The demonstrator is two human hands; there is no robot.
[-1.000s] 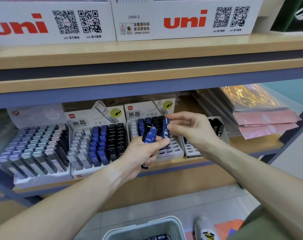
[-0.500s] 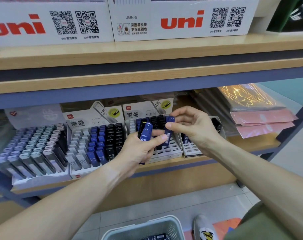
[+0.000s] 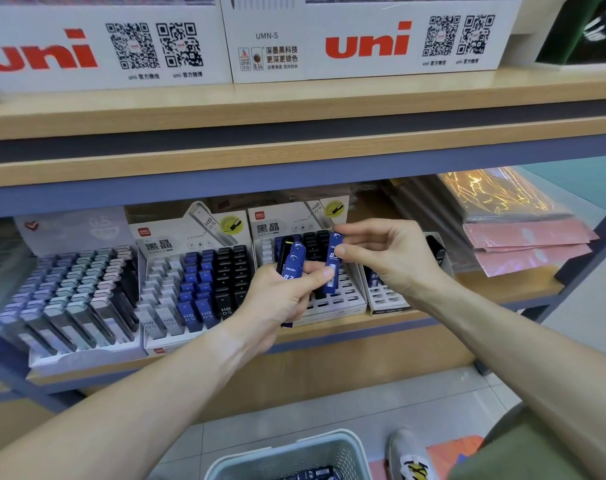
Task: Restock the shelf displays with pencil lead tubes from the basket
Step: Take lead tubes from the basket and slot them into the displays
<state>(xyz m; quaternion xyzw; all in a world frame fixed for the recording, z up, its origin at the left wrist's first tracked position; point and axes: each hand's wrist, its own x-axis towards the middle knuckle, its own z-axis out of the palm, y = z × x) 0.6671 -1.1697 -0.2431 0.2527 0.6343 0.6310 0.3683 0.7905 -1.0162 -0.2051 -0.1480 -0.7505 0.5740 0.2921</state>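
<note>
The right hand (image 3: 391, 258) pinches one blue pencil lead tube (image 3: 333, 263) between thumb and fingertips near its cap. That tube stands close to upright, cap up, long axis tilted slightly with the lower end towards the viewer, over the slotted front of the middle display tray (image 3: 339, 299). The left hand (image 3: 284, 296) is curled round a small bundle of tubes (image 3: 292, 259), blue ones with one black at the back, their caps pointing up and away; the thumb lies across their fronts and its tip touches the single tube. The two hands are close together, both in front of that tray and hiding much of its rows.

Behind the hands the tray holds blue and black tubes in its rear rows, with bare white slots at the front. To the left stands a fuller display box (image 3: 194, 285) of white, blue and black tubes marked HB 0.5, all leaning back. Further left is a tray of grey and pastel-capped tubes (image 3: 76, 299). To the right, partly hidden by the right wrist, is another slotted tray (image 3: 384, 296) with a few dark tubes. Pink and iridescent packets (image 3: 523, 237) lie at the far right of the shelf (image 3: 502, 287). White uni cartons (image 3: 363, 39) sit on the shelf above.

On the floor below, the basket (image 3: 294, 455) shows more blue tubes inside, beside a shoe (image 3: 410, 459).
</note>
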